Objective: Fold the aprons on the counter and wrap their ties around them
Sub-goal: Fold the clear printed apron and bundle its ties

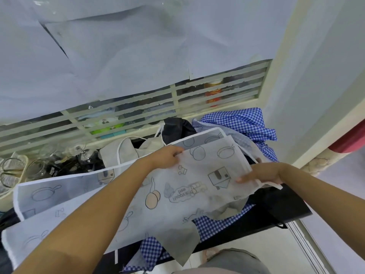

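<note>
Left hand (166, 157) on apron (197, 175), lengthwise left-right

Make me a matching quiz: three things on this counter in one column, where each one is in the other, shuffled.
1. white apron printed with pans and houses
2. blue and white checked cloth
3. clear glass jars

A. standing at the far left
B. gripped by the left hand and the right hand
C. heaped at the back right

Pairs: 1-B, 2-C, 3-A
</note>
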Tool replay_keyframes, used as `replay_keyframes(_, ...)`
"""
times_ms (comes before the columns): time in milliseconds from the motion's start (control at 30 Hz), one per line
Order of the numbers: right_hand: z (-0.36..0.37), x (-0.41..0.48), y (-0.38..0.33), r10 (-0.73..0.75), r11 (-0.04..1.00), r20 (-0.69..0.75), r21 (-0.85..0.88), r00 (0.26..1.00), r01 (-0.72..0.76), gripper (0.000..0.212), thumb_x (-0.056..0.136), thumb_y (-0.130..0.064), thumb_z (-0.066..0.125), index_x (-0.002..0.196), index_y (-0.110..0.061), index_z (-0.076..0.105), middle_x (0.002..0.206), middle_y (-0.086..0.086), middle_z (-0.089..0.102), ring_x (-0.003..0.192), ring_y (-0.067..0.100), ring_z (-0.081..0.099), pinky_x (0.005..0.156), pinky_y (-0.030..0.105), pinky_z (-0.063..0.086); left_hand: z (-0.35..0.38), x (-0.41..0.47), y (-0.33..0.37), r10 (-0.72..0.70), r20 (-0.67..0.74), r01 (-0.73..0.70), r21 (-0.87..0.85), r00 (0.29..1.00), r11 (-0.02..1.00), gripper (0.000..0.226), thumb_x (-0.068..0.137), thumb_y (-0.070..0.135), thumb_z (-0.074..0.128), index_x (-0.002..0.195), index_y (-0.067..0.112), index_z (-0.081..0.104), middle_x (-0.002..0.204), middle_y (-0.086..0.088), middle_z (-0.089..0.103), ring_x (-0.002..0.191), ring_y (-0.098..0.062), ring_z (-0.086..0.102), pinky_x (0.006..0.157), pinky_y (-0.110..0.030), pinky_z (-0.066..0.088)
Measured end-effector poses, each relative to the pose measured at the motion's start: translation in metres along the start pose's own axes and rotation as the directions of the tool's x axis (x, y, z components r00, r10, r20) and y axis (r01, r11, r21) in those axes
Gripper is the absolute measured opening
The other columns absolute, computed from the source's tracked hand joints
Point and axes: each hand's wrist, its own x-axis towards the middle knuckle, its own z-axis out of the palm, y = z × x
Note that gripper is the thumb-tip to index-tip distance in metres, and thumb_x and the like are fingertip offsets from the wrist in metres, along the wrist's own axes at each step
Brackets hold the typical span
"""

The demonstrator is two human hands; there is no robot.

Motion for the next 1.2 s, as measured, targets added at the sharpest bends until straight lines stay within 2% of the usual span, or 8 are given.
replay_keyframes(67,0.007,0.0,-0.004,-0.017,0.999,-0.07,0.034,0.997,0.019,0.024,0.088,-0.019,0.063,0.111,-0.02,0.06,0.094,-0.003,0.075,0.085,0.016,0.072,0.074,0.03,0.058,0.003,0.004,-0.011,-0.016,-0.055,0.014,-0.038,0.998,0.999,0.021,0.094,0.006,0.049,0.109,0.011,0.064,0.093,-0.001,0.064,0.082,-0.015,0.058,0.068,-0.022,0.045)
replay_keyframes(333,0.005,-0.001,-0.003,0.034,0.999,-0.131,0.036,0.991,-0.029,0.018,0.093,-0.018,0.059,0.111,-0.016,0.058,0.098,0.008,0.074,0.091,0.031,0.071,0.075,0.044,0.059,-0.007,-0.007,-0.065,-0.257,0.121,0.256,0.026,0.959,0.966,0.029,0.086,0.025,0.07,0.064,0.019,0.051,0.072,0.006,0.052,0.067,-0.008,0.049,0.061,-0.017,0.035)
replay_keyframes(433,0.003,0.002,-0.002,0.029,0.999,-0.14,0.034,0.99,-0.025,0.027,0.091,-0.017,0.061,0.118,-0.015,0.057,0.107,0.01,0.072,0.096,0.032,0.07,0.082,0.045,0.057,-0.003,-0.008,-0.072,-0.238,-0.006,0.237,-0.047,0.971,0.97,0.033,0.093,0.028,0.06,0.064,0.019,0.045,0.072,0.001,0.051,0.066,-0.012,0.046,0.062,-0.022,0.035)
replay_keyframes(567,0.003,0.001,-0.002,-0.089,0.986,-0.228,-0.161,0.97,0.052,0.03,0.089,-0.031,0.064,0.118,-0.031,0.054,0.107,-0.013,0.067,0.094,0.007,0.067,0.076,0.016,0.055,0.006,-0.003,-0.064,-0.177,-0.085,0.179,0.016,0.981,0.984,0.028,0.098,0.029,0.047,0.072,0.022,0.041,0.069,0.002,0.049,0.062,-0.013,0.043,0.058,-0.027,0.033)
replay_keyframes(833,0.0,0.012,0.012,-0.169,0.981,-0.313,0.041,0.935,0.191,0.023,0.094,-0.026,0.055,0.115,-0.018,0.059,0.107,0.0,0.072,0.096,0.019,0.07,0.077,0.025,0.057,-0.001,0.01,-0.058,-0.108,-0.173,0.128,0.11,0.979,0.986,0.017,0.099,0.03,0.048,0.09,0.016,0.05,0.099,-0.009,0.053,0.087,-0.02,0.049,0.071,-0.027,0.033)
replay_keyframes(1000,-0.001,0.017,0.014,-0.15,0.981,-0.354,0.063,0.923,0.184,0.025,0.095,-0.026,0.054,0.115,-0.013,0.061,0.105,0.004,0.073,0.094,0.023,0.07,0.082,0.029,0.057,0.001,0.018,-0.059,-0.138,-0.168,0.143,0.016,0.976,0.99,0.027,0.099,0.029,0.047,0.075,0.019,0.045,0.072,0.002,0.049,0.066,-0.012,0.045,0.054,-0.02,0.03)
replay_keyframes(1100,-0.001,0.018,0.008,-0.143,0.988,-0.522,-0.129,0.841,0.088,0.026,0.091,-0.037,0.06,0.1,-0.014,0.065,0.092,0.0,0.072,0.081,0.017,0.069,0.068,0.02,0.053,0.001,0.023,-0.061,-0.16,-0.185,0.161,-0.008,0.97,0.987,0.031,0.099,0.028,0.047,0.069,0.023,0.041,0.068,0.003,0.047,0.061,-0.01,0.042,0.054,-0.023,0.03)
replay_keyframes(1200,0.01,0.018,-0.008,-0.209,0.827,-0.747,-0.48,0.631,-0.294,0.037,0.086,-0.047,0.064,0.095,-0.012,0.06,0.091,0.004,0.062,0.078,0.016,0.057,0.064,0.026,0.043,0.001,0.027,-0.062,-0.162,-0.194,0.164,-0.006,0.968,0.986,0.031,0.098,0.029,0.049,0.069,0.023,0.042,0.069,0.003,0.048,0.064,-0.014,0.045,0.055,-0.024,0.031)
